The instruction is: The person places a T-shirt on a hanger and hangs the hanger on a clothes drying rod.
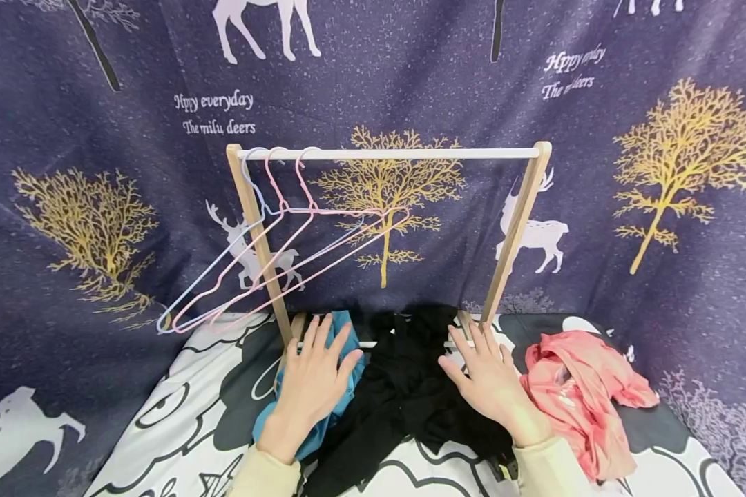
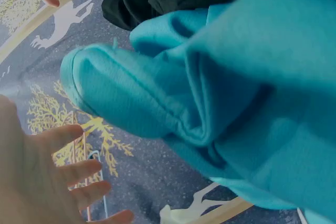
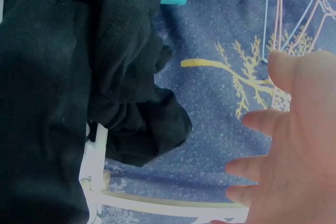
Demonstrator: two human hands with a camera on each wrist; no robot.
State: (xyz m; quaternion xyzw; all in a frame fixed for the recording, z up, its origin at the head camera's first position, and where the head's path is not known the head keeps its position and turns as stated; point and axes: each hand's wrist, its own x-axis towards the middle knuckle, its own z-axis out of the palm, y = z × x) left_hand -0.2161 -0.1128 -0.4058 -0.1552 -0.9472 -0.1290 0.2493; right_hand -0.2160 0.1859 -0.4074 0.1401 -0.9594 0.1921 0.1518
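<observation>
My left hand (image 1: 313, 376) is held over a crumpled blue garment (image 1: 347, 407), fingers spread and nothing in them. In the left wrist view the blue cloth (image 2: 220, 87) fills much of the picture, apart from the hand. My right hand (image 1: 488, 379) hovers with fingers spread near the right edge of a black garment (image 1: 404, 393), holding nothing. The black cloth (image 3: 47, 77) bulks large in the right wrist view. To the right of that hand lies a bunched pink garment (image 1: 581, 393). Three wire hangers, one blue (image 1: 208, 266) and two pink, hang at the rail's left end.
A small clothes rack with a white rail (image 1: 391, 154) and wooden posts (image 1: 514, 235) stands behind the garments. The patterned black-and-white cover (image 1: 180, 414) lies underneath. Behind it all hangs a dark blue curtain (image 1: 410, 83) printed with deer and trees.
</observation>
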